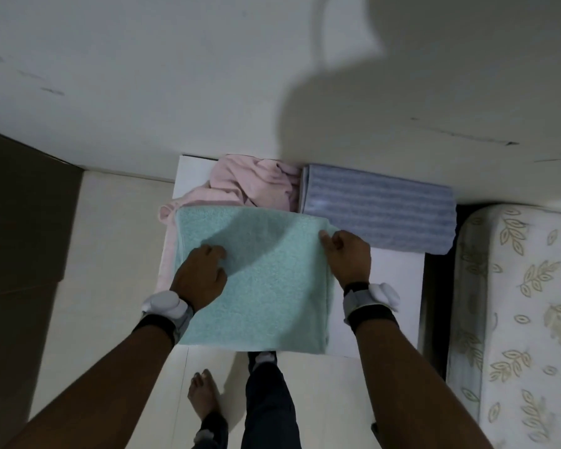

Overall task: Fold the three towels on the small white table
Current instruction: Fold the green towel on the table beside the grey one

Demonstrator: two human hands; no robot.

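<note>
Well, right hand (347, 257) pinches teal towel (272, 286) edge.

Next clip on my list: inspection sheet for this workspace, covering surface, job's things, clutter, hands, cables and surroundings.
Surface: small white table, bare at its right front.
Job's things: teal towel spread flat at the front; pink towel crumpled at back left; blue striped towel folded at back right.
Clutter: nothing seen.
Hands: left hand rests on the teal towel; right hand pinches its far right corner.
Cables: nothing seen.
Surroundings: leaf-patterned mattress to the right; white wall behind the table.
</note>
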